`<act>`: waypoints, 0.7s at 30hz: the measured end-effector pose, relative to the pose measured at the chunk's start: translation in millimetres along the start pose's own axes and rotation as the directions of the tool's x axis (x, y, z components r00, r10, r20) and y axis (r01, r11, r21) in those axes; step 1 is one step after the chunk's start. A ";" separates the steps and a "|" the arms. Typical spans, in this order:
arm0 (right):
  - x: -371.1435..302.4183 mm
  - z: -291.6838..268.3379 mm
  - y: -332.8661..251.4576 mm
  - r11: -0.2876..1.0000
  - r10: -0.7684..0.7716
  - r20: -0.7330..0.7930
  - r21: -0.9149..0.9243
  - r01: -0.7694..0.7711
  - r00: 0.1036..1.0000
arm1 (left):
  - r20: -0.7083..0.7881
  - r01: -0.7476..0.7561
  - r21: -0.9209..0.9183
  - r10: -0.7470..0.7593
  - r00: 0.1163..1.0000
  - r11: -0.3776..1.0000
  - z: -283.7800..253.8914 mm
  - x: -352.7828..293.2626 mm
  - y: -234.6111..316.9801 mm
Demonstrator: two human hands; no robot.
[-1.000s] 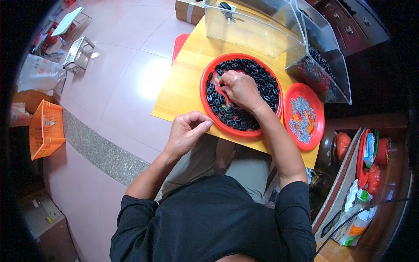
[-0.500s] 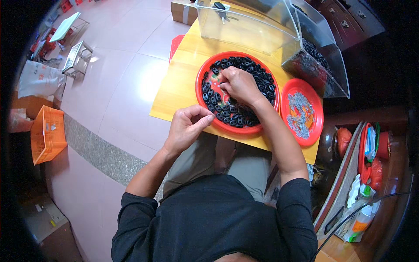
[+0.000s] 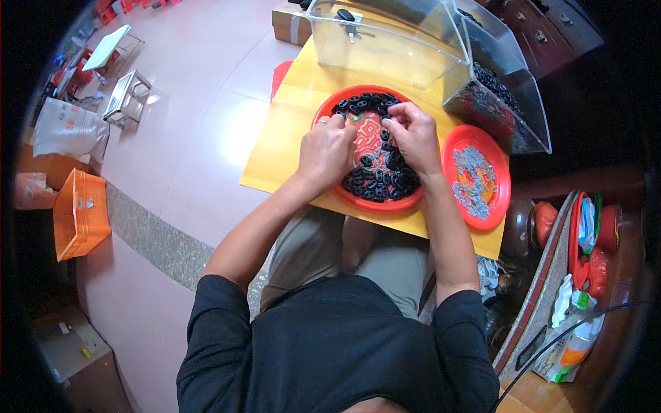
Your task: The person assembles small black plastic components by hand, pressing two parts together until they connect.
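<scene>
Your left hand (image 3: 329, 151) and right hand (image 3: 414, 138) work over the black pieces (image 3: 377, 187) in the red tray (image 3: 368, 89) at the worktop's (image 3: 282, 141) near edge. Both sets of fingers are curled; you can't tell whether either grips anything. Pieces look light, stiff, smooth: pinch their outer sides. No lettering reads on them.
</scene>
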State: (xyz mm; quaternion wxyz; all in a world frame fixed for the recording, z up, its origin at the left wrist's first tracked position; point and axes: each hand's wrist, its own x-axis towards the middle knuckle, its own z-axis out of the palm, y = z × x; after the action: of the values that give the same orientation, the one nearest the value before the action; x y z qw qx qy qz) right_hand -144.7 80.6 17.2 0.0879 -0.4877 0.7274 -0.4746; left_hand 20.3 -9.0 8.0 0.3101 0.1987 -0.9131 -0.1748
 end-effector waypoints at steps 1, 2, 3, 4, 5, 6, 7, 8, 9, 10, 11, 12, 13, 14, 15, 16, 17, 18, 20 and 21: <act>-6.0 -3.9 -0.8 1.000 0.001 -0.005 -0.001 -0.001 1.000 | 0.046 -0.037 0.089 0.033 0.998 0.995 5.7 2.9 -2.3; -14.2 -12.0 -7.0 0.993 0.084 -0.009 0.085 -0.082 0.996 | 0.132 -0.053 0.115 0.037 0.991 0.992 11.0 6.7 -1.5; -21.6 -17.4 -12.5 0.972 0.161 -0.002 0.176 -0.158 0.987 | 0.135 -0.059 0.111 0.044 0.990 0.992 13.6 8.6 -2.3; -27.5 -20.2 -14.7 0.961 0.186 -0.002 0.211 -0.181 0.983 | 0.162 -0.060 0.107 0.042 0.986 0.993 15.6 9.8 -4.0; -33.3 -23.5 -15.7 0.960 0.191 -0.009 0.208 -0.185 0.982 | 0.191 -0.061 0.101 0.041 0.981 0.993 17.2 10.8 -3.9; -38.4 -26.3 -16.6 0.947 0.199 -0.002 0.257 -0.192 0.980 | 0.194 -0.067 0.132 0.041 0.980 0.989 17.6 12.4 -2.3; -43.0 -28.6 -17.3 0.931 0.206 0.006 0.306 -0.197 0.979 | 0.198 -0.073 0.129 0.046 0.979 0.989 19.2 12.8 -2.2; -46.2 -30.2 -17.7 0.915 0.225 0.006 0.343 -0.213 0.974 | 0.181 -0.089 0.154 0.061 0.982 0.984 20.8 13.3 -2.9; -49.0 -31.6 -18.6 0.914 0.225 0.002 0.345 -0.212 0.974 | 0.163 -0.104 0.180 0.075 0.984 0.978 21.9 13.7 -2.9; -51.5 -32.6 -19.8 0.906 0.240 0.005 0.358 -0.226 0.971 | 0.164 -0.108 0.182 0.078 0.983 0.977 22.8 13.9 -2.1; -54.0 -33.5 -20.9 0.897 0.257 0.006 0.372 -0.241 0.966 | 0.121 -0.082 0.146 0.065 0.991 0.986 23.1 14.4 -0.1; -56.2 -32.9 -23.4 0.878 0.290 0.016 0.392 -0.273 0.957 | 0.078 -0.058 0.110 0.050 0.996 0.992 22.9 14.8 2.0; -57.7 -31.0 -24.9 0.878 0.290 0.013 0.395 -0.271 0.957 | 0.079 -0.062 0.111 0.053 0.995 0.992 22.1 15.0 4.2; -59.6 -28.9 -26.5 0.854 0.288 0.024 0.446 -0.268 0.957 | 0.074 0.092 -0.151 -0.082 0.994 0.984 17.8 15.2 9.4; -61.0 -26.8 -27.9 0.827 0.285 0.035 0.496 -0.264 0.958 | 0.106 0.237 -0.401 -0.212 0.971 0.885 15.1 14.1 13.0; -62.2 -24.6 -28.3 0.824 0.270 0.031 0.509 -0.248 0.962 | 0.108 0.234 -0.400 -0.208 0.972 0.886 15.6 11.0 13.7; -62.5 -23.2 -29.9 0.823 0.268 0.031 0.512 -0.246 0.963 | 0.222 0.351 -0.635 -0.272 0.936 0.688 15.4 7.5 13.9; -63.0 -22.0 -31.9 0.819 0.277 0.040 0.512 -0.258 0.960 | 0.348 0.447 -0.792 -0.294 0.890 0.416 14.6 4.0 14.6; -64.5 -20.9 -36.2 0.803 0.282 0.059 0.532 -0.269 0.957 | 0.388 0.459 -0.836 -0.268 0.882 0.301 9.5 -4.5 20.0; -65.7 -20.6 -37.5 0.803 0.283 0.060 0.532 -0.270 0.957 | 0.426 0.469 -0.865 -0.236 0.874 0.178 6.5 -8.0 23.4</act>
State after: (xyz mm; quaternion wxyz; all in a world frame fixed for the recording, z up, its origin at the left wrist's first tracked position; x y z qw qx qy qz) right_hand -100.0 142.4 35.3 0.2801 -0.3272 0.6305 -0.6457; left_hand 16.0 16.2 9.5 0.2251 0.1602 -0.5749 -0.7702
